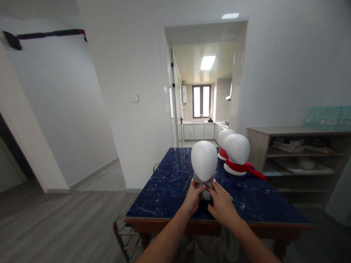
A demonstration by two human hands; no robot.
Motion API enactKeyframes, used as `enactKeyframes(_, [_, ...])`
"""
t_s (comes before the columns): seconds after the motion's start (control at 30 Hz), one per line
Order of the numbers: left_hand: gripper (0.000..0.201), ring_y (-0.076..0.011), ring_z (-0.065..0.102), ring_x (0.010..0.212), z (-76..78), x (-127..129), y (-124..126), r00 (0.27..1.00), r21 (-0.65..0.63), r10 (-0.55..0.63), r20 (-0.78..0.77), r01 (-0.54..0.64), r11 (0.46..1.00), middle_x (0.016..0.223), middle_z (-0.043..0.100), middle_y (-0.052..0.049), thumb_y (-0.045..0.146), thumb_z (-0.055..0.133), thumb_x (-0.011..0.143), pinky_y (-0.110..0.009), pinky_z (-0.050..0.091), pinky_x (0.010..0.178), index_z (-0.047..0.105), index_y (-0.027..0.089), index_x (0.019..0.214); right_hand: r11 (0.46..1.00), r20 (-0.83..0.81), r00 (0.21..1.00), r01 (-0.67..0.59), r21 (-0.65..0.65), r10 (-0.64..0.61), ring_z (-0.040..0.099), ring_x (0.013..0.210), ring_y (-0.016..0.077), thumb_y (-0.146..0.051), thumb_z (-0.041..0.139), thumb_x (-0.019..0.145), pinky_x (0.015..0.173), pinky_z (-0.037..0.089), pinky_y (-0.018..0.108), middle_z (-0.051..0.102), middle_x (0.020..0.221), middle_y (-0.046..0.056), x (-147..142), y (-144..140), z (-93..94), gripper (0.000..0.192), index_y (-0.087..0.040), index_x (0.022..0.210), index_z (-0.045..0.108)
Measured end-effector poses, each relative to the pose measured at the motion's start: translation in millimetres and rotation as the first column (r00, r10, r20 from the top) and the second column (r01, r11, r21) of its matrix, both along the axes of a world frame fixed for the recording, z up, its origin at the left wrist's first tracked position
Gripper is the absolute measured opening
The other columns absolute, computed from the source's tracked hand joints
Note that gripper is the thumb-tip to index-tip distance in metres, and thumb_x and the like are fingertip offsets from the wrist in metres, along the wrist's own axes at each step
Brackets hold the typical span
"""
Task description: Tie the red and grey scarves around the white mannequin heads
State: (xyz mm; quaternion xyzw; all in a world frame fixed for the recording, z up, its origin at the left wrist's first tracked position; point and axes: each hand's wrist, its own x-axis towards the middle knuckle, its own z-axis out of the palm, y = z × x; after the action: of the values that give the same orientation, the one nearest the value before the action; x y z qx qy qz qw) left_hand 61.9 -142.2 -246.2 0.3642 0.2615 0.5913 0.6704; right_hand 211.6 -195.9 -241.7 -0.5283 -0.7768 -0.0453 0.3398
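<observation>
A white mannequin head (204, 160) stands near the front of the dark blue marble table (164, 190), with a grey scarf (203, 190) around its neck. My left hand (193, 197) and my right hand (221, 204) both grip the grey scarf at the front of the neck, close together. Behind it stand two more white mannequin heads (237, 148), each with a red scarf (244, 167) tied around the neck.
A wooden shelf unit (298, 157) with trays and papers stands right of the table. A wire chair (124, 237) is tucked at the table's front left. Behind the table a doorway (201, 84) opens onto a kitchen. Grey floor lies to the left.
</observation>
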Motion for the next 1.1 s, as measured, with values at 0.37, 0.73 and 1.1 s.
enactKeyframes(0.37, [0.058,-0.0203,0.073,0.087,-10.7,2.2,7.4,0.994,0.033,0.093,-0.049,-0.092,0.995,0.096,0.076,-0.006,0.046,0.097,0.066,-0.029,0.055,0.077,0.06,0.019,0.103,0.97,-0.692,0.72,-0.197,-0.141,0.046,0.069,0.117,0.0304,-0.033,0.066,0.088,0.103,0.052,0.039,0.071,0.132,0.013,-3.3,-2.9,-3.8,0.025,-0.019,0.096,0.085])
enactKeyframes(0.73, [0.057,-0.0228,0.076,0.088,-7.1,2.9,5.3,0.992,-0.031,0.054,-0.111,-0.058,0.998,0.101,0.079,-0.011,0.056,0.088,0.074,-0.033,0.056,0.08,0.051,0.022,0.102,0.938,-0.987,0.146,-0.327,-0.114,-0.07,0.069,0.081,0.0233,-0.054,0.086,0.074,0.076,0.056,0.033,0.078,0.089,0.007,48.2,-14.7,26.7,0.042,-0.017,0.094,0.081])
enactKeyframes(1.1, [0.06,-0.03,0.08,0.099,-7.6,1.6,6.5,0.993,-0.036,0.033,-0.111,-0.037,0.999,0.102,0.081,-0.013,0.047,0.093,0.07,-0.047,0.056,0.1,0.05,0.022,0.103,0.769,-0.279,0.959,-0.146,-0.623,-0.044,0.051,0.052,0.013,-0.061,0.079,0.08,0.049,0.029,0.025,0.061,0.062,0.0,126.9,-1.4,89.5,0.045,-0.016,0.082,0.071])
